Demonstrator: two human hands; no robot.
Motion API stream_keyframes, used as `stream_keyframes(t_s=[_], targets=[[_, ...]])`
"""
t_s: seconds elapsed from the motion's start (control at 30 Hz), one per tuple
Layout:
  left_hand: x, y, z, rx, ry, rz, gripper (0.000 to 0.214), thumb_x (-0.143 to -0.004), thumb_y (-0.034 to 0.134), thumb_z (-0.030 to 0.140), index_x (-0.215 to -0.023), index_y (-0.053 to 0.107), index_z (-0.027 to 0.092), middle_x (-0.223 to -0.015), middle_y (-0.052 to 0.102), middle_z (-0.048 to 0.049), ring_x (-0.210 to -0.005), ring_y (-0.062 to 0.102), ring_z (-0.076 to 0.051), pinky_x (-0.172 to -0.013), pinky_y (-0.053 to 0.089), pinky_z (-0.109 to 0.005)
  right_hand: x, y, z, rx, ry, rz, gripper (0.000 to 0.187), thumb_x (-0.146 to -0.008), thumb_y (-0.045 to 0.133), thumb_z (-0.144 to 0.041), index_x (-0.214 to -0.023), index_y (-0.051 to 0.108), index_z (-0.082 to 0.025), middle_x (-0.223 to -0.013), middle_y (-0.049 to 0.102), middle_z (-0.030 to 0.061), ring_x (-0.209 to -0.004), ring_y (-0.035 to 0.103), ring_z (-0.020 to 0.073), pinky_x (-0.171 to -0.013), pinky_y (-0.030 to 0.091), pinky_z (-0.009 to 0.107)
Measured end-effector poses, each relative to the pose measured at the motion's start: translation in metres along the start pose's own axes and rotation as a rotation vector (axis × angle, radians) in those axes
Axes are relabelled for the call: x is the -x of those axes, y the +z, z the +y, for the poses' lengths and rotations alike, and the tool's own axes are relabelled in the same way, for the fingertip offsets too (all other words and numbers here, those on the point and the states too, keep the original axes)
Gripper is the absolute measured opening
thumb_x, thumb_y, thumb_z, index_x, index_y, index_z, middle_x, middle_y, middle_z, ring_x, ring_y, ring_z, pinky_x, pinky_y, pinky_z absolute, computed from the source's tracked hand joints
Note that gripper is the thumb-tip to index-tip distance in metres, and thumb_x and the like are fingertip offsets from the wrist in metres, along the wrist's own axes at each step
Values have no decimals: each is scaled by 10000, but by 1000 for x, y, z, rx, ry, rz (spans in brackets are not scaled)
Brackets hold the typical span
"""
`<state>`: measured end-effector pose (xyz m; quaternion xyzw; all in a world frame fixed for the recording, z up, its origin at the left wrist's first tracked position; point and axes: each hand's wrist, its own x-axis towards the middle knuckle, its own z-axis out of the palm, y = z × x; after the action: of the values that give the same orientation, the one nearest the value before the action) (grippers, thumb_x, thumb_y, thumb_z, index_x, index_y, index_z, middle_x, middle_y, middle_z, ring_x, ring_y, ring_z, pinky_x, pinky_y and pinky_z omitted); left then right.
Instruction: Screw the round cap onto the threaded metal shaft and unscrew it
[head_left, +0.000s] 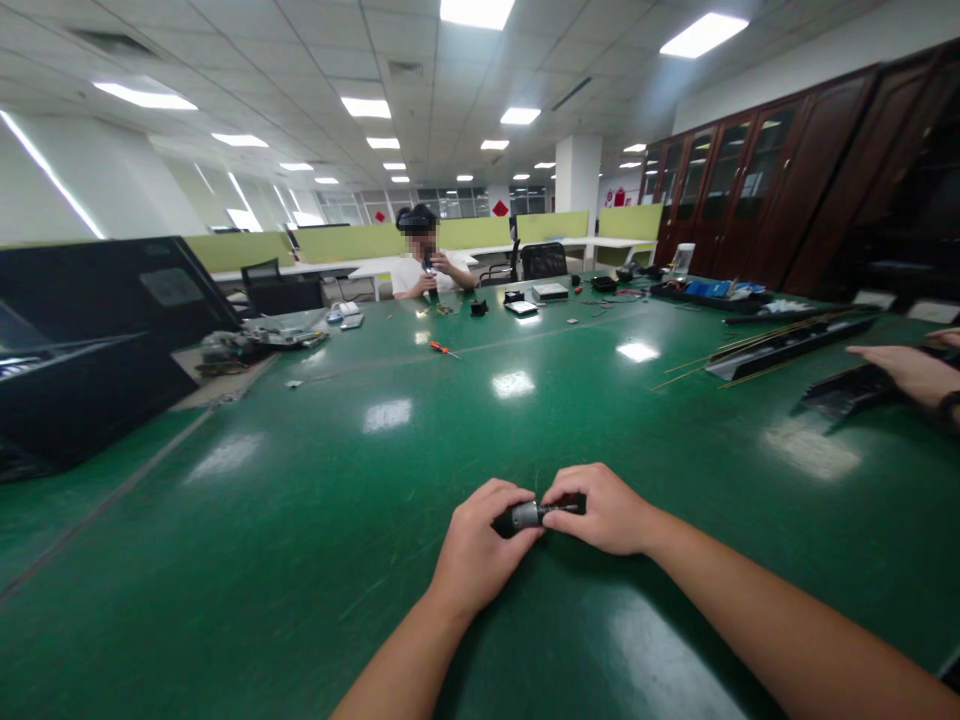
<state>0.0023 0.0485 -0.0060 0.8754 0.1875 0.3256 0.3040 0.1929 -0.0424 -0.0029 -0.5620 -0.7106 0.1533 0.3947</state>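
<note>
Just above the green tabletop point(390, 470), my left hand point(476, 545) is closed around a small black cylinder with a grey metal collar point(526, 515), which looks like a little motor. It lies about level, its collar showing between thumb and fingers. From the right end of the collar comes a thin dark shaft point(571, 507) that seems ridged. My right hand point(604, 510) pinches this shaft between thumb and fingers, close to the collar. The fingertips of both hands nearly meet, hiding part of the cylinder and the joint with the shaft.
An orange screwdriver point(442, 348) lies farther back on the table. Thin rods and a long dark channel point(787, 348) are at the right, near another person's hand point(911, 372). Black panels point(112, 330) stand at the left. Across the table a person point(424, 265) holds something dark.
</note>
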Motion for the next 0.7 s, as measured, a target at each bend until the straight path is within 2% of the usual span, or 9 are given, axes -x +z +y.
stream_keyframes(t_s=[0.7], targets=[[-1,-1,4,-47,18,30,254,-744,760,152,-980,701,226,-932,678,-29,-859,641,-181,-783,518,-300,1,-4,-1,56,-26,-2,87,-822,688,-241,-865,754,-203,-802,721,29,-744,652,163,-711,458,271]])
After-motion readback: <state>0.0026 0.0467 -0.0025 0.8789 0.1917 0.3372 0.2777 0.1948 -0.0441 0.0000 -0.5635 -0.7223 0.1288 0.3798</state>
